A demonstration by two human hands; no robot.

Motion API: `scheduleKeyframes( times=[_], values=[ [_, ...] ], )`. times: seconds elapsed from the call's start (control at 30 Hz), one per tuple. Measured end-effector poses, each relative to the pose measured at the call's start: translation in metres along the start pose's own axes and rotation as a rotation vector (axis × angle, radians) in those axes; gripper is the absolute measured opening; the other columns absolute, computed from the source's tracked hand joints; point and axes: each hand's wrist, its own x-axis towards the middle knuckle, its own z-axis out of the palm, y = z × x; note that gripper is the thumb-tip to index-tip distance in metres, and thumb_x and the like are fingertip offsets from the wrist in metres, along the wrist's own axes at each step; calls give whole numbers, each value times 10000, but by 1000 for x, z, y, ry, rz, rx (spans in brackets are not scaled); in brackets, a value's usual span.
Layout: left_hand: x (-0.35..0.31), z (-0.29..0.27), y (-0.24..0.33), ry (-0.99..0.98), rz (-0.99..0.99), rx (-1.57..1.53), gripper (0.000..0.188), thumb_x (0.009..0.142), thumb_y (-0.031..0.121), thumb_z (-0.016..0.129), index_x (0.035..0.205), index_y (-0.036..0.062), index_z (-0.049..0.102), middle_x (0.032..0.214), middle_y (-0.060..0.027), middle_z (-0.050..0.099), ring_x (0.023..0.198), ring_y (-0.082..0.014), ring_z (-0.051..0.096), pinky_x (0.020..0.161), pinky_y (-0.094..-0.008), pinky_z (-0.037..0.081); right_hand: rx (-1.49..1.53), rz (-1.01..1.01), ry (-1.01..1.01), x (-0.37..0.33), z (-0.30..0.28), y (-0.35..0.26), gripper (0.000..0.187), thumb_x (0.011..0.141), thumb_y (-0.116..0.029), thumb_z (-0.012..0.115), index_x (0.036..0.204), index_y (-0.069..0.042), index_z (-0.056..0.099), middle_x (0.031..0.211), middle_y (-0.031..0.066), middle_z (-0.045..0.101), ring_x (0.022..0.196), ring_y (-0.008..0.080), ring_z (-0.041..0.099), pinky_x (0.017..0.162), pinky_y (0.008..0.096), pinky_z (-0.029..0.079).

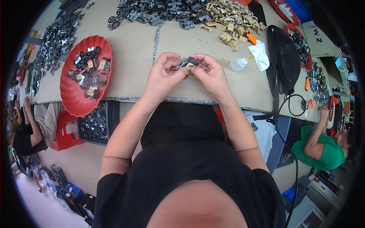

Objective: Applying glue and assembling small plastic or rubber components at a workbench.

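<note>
Thumbs and fingertips of the left hand (164,76) and right hand (211,75) close together around one small wheeled toy vehicle (189,66), holding it above the near part of the worktable (133,81). A dark wheel and a tan piece show between the fingers; the rest is covered, and which digits actually press on it is hard to make out.

Left of the hands, a red scalloped tray (78,104) overhangs the table edge, bearing similar vehicles with tan and dark parts, some overlapping so that their outlines merge. Beyond the hands, a heap of dark wheeled parts (163,10) runs out of view at the top, beside a heap of tan plastic parts (230,21) partly hiding one another. On the right, a translucent squeeze bottle (238,65) stands or leans, unclear which, near a crumpled white tissue (259,56). A co-worker in green (321,150) is distorted near the dark rim, the head blurred.
</note>
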Motion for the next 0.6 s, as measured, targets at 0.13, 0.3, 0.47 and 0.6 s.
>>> scheduleKeyframes(
  times=[0.13, 0.3, 0.47, 0.6],
  values=[
    [4, 1, -1, 1, 18, 128, 272, 792, -28, 568, 1051, -39, 486, 904, -62, 592, 810, -75, 572, 746, -195, 469, 12, 20, 1, -4, 4, -3, 266, 798, 7, 565, 1057, 46, 518, 929, 78, 596, 833, 92, 580, 739, 208, 477],
    [3, 3, -11, -8, 16, 114, 244, 790, -26, 574, 1023, -47, 506, 913, -61, 591, 807, -74, 573, 735, -189, 470, -22, 41, -10, -5, 3, 0, 295, 783, 16, 582, 1069, 49, 515, 927, 82, 594, 833, 88, 580, 712, 198, 483],
    [0, 4, -9, 60, 61, -13, 241, 786, -14, 596, 1013, -32, 517, 923, -72, 590, 819, -72, 558, 701, -203, 466, -43, -21, 28, -2, 4, 3, 335, 773, 5, 608, 1090, 51, 511, 918, 85, 593, 829, 85, 570, 717, 196, 482],
    [-22, -38, 32, 349, 399, 319, 273, 812, -26, 572, 1069, -15, 481, 968, -81, 578, 843, -103, 566, 710, -217, 472, -288, -201, 118, -32, -17, -15, 386, 768, -23, 637, 1115, 42, 479, 997, 86, 557, 816, 102, 559, 710, 208, 463]
  ],
)
